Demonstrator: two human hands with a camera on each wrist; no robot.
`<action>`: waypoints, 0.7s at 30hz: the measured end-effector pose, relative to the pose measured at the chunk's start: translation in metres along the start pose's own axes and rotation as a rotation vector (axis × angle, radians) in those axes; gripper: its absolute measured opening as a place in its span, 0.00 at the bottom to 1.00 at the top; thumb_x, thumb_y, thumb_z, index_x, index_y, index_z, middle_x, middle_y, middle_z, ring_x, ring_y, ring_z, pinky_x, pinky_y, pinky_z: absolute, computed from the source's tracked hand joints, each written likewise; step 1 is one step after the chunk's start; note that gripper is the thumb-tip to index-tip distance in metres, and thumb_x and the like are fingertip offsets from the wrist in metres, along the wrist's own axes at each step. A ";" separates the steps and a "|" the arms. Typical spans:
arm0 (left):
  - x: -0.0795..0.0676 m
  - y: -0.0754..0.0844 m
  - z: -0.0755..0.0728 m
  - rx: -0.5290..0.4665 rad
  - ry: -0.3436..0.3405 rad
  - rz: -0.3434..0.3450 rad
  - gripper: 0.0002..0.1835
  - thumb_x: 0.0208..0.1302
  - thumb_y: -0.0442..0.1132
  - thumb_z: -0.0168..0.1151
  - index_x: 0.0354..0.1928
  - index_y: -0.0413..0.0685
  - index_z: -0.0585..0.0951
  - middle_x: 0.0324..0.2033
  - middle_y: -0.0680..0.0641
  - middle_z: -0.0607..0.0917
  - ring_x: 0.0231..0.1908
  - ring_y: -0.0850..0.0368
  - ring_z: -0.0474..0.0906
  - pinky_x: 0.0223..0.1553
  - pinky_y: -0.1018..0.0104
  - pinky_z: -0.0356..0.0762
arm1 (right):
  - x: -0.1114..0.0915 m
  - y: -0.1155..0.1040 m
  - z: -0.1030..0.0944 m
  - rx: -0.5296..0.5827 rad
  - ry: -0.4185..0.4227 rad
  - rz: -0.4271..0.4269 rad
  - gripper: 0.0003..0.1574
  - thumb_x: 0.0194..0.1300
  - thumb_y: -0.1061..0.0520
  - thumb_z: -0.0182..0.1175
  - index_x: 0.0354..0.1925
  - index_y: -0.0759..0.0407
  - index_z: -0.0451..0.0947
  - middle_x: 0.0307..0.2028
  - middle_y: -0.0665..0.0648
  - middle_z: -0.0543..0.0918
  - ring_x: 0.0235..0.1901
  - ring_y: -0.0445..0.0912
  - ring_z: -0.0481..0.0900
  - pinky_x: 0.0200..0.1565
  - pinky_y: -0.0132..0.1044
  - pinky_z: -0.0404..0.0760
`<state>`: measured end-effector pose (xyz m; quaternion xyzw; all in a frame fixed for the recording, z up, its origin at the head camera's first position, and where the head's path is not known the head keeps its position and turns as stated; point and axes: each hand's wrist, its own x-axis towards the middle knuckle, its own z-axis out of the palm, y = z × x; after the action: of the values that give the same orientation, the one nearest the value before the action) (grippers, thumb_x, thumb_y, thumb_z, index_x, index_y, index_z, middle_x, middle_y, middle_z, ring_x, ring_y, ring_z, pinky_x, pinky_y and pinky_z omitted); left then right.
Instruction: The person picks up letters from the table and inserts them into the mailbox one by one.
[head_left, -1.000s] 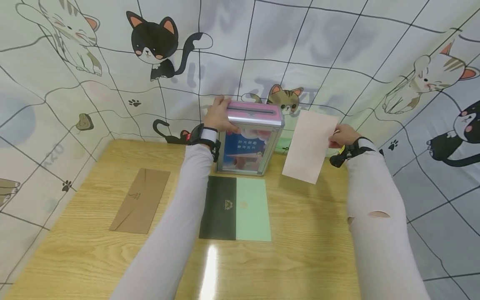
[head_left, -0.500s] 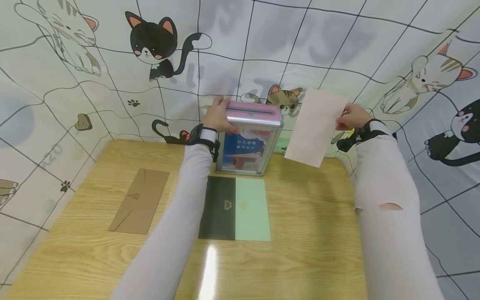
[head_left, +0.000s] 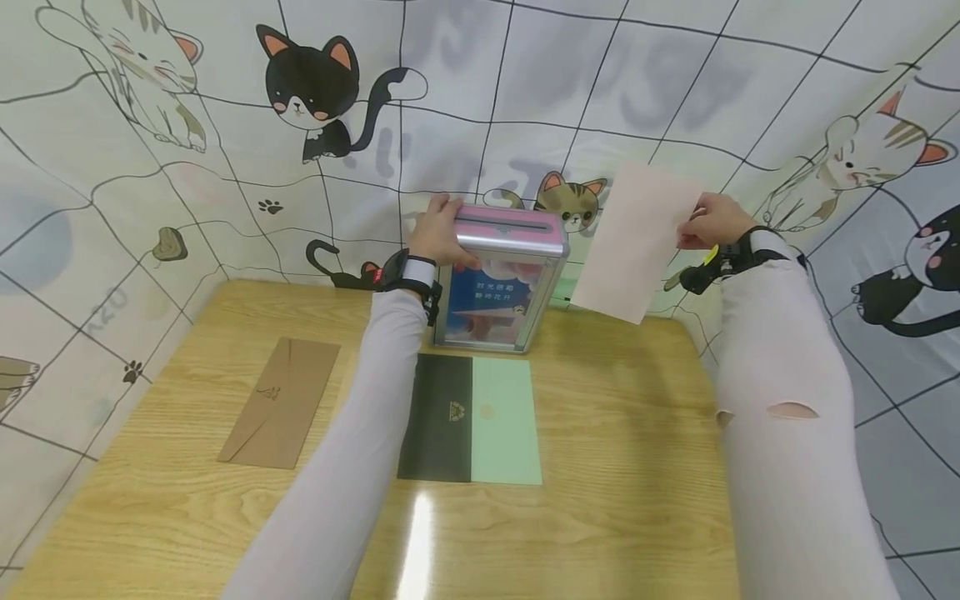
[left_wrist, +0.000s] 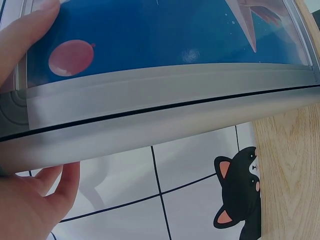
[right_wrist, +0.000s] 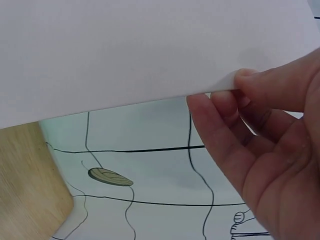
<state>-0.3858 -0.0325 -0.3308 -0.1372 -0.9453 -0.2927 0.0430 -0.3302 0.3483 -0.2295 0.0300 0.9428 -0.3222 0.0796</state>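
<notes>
The left hand (head_left: 437,233) is gripping the box (head_left: 498,279) at its upper left corner, and the right hand (head_left: 716,222) is pinching a pale paper (head_left: 637,242) by one long edge. The box is standing upright at the rear of the bench (head_left: 615,467); the paper is hanging tilted in the air, right of the box and apart from it. The head view is showing the pink lid (head_left: 517,214) with its long, narrow slot (head_left: 502,222), which neither wrist view is showing. The left wrist view is showing the thumb lying on the front and other fingers reaching behind the metal edge. The right wrist view is showing the thumb on the paper's near face, with the forefinger bracing its edge. The box is presenting a smooth silver frame around a glossy blue picture (left_wrist: 150,40). The paper is presenting a flat, blank rectangle. On the grained wood, a brown envelope (head_left: 281,402) is lying at left, displaying diagonal flap lines; a dark card (head_left: 438,417) and a mint card (head_left: 506,421) are lying edge to edge before the box.
</notes>
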 end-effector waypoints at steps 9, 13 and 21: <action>-0.001 0.001 0.000 0.002 -0.005 -0.004 0.61 0.31 0.54 0.76 0.70 0.55 0.52 0.69 0.49 0.47 0.63 0.40 0.55 0.51 0.51 0.71 | -0.006 -0.018 -0.020 0.024 0.007 -0.003 0.21 0.64 0.62 0.48 0.49 0.73 0.55 0.37 0.61 0.70 0.24 0.37 0.78 0.31 0.30 0.81; 0.000 0.001 0.001 -0.005 -0.004 0.003 0.61 0.31 0.54 0.77 0.70 0.55 0.52 0.69 0.49 0.46 0.63 0.39 0.55 0.51 0.51 0.71 | -0.009 -0.027 -0.032 0.104 0.014 0.009 0.21 0.64 0.60 0.50 0.51 0.68 0.57 0.39 0.59 0.69 0.24 0.37 0.78 0.31 0.30 0.80; 0.000 0.000 0.001 -0.011 0.007 -0.002 0.61 0.30 0.53 0.78 0.70 0.55 0.53 0.69 0.49 0.47 0.63 0.40 0.55 0.52 0.51 0.69 | -0.016 -0.044 -0.049 0.332 -0.001 0.044 0.12 0.62 0.60 0.53 0.42 0.58 0.61 0.28 0.48 0.72 0.24 0.40 0.80 0.29 0.30 0.80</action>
<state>-0.3858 -0.0321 -0.3315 -0.1354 -0.9437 -0.2984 0.0453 -0.3258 0.3440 -0.1619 0.0635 0.8757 -0.4717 0.0812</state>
